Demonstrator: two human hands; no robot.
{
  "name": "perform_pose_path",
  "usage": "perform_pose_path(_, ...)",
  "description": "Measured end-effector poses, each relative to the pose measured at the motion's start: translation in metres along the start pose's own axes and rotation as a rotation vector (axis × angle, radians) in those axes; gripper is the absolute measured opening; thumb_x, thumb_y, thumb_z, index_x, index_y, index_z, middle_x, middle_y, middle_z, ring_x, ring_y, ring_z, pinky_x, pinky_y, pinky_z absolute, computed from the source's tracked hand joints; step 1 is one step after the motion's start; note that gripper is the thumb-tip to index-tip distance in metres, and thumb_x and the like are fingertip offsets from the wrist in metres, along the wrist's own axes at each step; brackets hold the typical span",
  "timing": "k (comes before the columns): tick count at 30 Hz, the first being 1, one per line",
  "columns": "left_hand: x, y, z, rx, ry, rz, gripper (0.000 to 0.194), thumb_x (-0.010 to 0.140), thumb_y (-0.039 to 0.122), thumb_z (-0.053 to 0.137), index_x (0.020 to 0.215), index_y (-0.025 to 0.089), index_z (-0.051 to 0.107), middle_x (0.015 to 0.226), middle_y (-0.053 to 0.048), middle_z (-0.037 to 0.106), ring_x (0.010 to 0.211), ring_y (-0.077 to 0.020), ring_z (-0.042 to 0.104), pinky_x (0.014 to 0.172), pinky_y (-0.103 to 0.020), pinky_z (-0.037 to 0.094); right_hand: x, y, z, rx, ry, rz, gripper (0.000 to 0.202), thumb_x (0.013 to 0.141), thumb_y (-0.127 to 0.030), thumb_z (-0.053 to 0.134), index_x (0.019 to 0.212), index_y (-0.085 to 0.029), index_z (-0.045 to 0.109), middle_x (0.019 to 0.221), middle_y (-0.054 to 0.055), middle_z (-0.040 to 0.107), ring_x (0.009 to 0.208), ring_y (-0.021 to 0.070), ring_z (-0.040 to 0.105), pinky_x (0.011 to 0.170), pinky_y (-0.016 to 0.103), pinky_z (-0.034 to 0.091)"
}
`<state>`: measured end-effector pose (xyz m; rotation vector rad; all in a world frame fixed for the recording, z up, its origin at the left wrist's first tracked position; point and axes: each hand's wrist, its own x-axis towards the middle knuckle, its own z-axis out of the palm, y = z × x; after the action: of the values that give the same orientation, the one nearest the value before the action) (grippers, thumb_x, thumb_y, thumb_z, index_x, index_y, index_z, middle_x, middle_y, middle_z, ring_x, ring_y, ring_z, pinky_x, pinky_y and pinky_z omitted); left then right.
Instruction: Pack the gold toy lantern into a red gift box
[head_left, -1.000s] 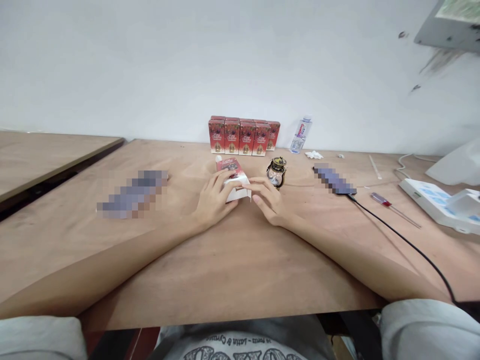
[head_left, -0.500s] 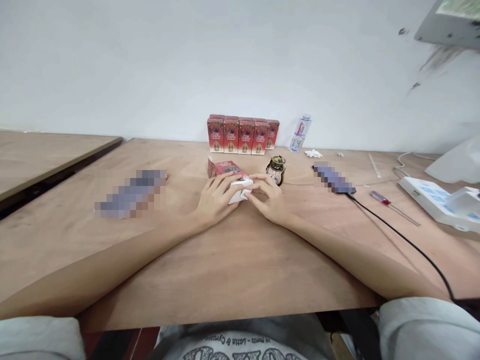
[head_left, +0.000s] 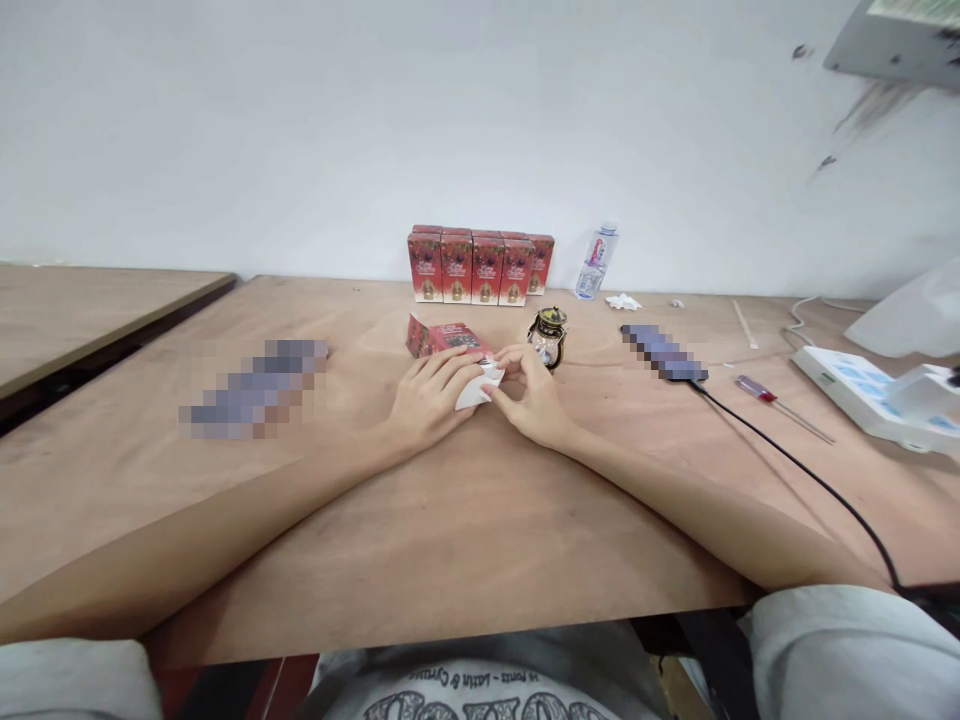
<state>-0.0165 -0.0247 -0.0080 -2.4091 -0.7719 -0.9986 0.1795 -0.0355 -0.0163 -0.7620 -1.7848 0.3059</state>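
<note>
Left hand [head_left: 429, 403] and right hand [head_left: 531, 400] both pinch the white end flap of a small red printed cardboard box [head_left: 450, 345] lying mid-table on the plywood tabletop [head_left: 450, 520]. Just beyond the right hand: small brass-and-glass lantern ornament [head_left: 550, 337]. Farthest: row of upright red boxes [head_left: 480, 265] at the wall.

A small red carton [head_left: 448, 341] printed with a festive pattern lies on its side at the middle of the wooden table, its white flap end [head_left: 478, 384] open toward the near edge, just left of a little gold-and-black lantern ornament [head_left: 548, 338] standing upright.
</note>
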Motion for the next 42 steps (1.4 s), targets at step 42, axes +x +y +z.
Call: perform_pose_path(42,-0.0024,-0.0059,0.0067,-0.158,0.014,-0.058,0.042,0.093,0.032,0.057,0.131,0.018,0.049,0.13,-0.012,0.064,0.129,-0.0265,0.057,0.105,-0.043,0.053,0.0046,0.0072,0.0025,0.325,-0.123,0.298,0.042,0.081,-0.042,0.068,0.116,-0.023,0.053,0.124,0.009,0.062,0.11,0.0204,0.064,0.1,0.039,0.051)
